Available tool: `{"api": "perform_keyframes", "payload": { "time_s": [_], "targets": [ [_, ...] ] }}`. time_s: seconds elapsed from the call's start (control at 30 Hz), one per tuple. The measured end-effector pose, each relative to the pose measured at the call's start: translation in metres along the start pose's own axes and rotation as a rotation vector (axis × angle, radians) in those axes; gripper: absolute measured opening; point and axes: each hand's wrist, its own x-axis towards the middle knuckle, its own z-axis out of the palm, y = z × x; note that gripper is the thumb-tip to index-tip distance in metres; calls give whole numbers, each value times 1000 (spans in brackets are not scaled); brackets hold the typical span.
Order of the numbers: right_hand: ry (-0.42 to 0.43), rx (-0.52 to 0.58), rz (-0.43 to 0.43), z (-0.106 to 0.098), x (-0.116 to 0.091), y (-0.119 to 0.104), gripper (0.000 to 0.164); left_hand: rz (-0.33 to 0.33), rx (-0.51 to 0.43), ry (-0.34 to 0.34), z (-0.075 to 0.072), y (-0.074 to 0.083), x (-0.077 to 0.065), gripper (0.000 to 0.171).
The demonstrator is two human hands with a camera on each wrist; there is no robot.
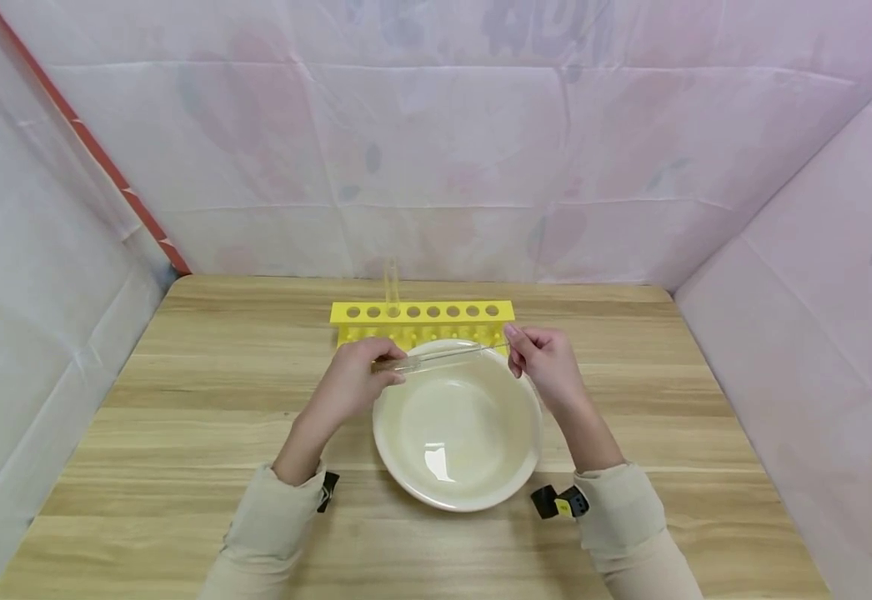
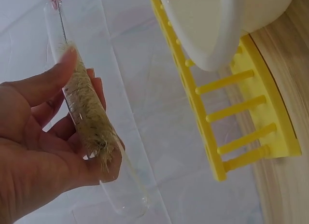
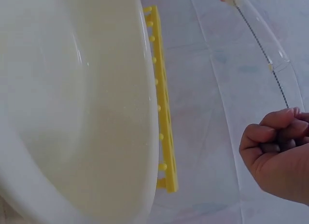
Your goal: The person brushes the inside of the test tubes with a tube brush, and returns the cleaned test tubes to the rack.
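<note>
One test tube (image 1: 439, 358), brush (image 2: 89, 105) inside, is above the bowl (image 1: 454, 504), gripped by the curled left hand (image 1: 356, 372); the right hand (image 1: 548, 364) pinches the brush's wire (image 3: 279, 85)

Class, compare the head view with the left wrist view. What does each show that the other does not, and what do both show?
Only the head view: a second tube standing in the rack, both sleeves and the black wrist straps.

Only the left wrist view: the rounded end of the held tube, beyond the fingers, and the separate brush bristles in clear detail.

Both: the bowl, rack, wooden table, brush wire, left hand and right hand, though the wrist view catches only the right fingertips.
</note>
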Motion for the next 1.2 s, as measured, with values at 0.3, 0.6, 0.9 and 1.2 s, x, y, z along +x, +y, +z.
{"api": "perform_keyframes", "payload": {
  "time_s": [0.3, 0.6, 0.9, 1.2],
  "targets": [
    [-27, 261, 188, 2, 0, 0, 47, 29, 159, 66, 6, 3, -3, 15],
    [7, 346, 285, 0, 0, 3, 49, -15, 205, 74, 7, 2, -5, 15],
    [-3, 75, -25, -10, -2, 13, 43, -20, -19, -48, 2, -6, -5, 16],
    [-1, 29, -132, -16, -2, 14, 43, -35, -66, -74, -3, -9, -5, 15]
  ]
}}
